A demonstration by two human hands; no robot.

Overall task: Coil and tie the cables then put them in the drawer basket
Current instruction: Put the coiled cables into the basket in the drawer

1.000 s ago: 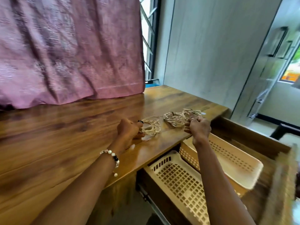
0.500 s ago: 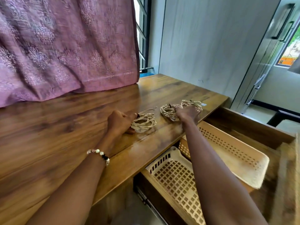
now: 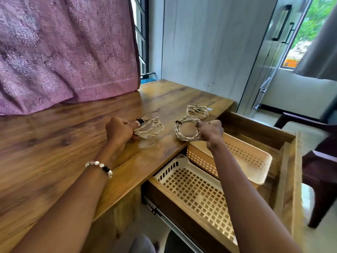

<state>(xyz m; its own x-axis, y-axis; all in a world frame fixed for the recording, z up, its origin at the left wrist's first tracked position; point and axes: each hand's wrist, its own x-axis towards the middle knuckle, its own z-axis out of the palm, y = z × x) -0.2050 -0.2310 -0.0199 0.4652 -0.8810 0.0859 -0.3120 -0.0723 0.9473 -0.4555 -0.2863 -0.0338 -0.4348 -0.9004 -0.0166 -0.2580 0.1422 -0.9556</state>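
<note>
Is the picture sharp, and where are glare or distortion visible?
Head view: the cable coils and both hands are fairly sharp; the forearms near the bottom edge look soft; daylight glares on the desk; the window is bright; wide-angle distortion bends the drawer edges.

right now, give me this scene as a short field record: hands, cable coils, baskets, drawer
left hand: grips the left coil on the desk
right hand: grips the middle coil at the desk edge
third coil: lies on the desk beyond the middle coil, untouched
drawer: pulled open
white basket: in the drawer, no coils visible in it
orange basket: in the drawer beside the white one, no coils visible in it
</note>
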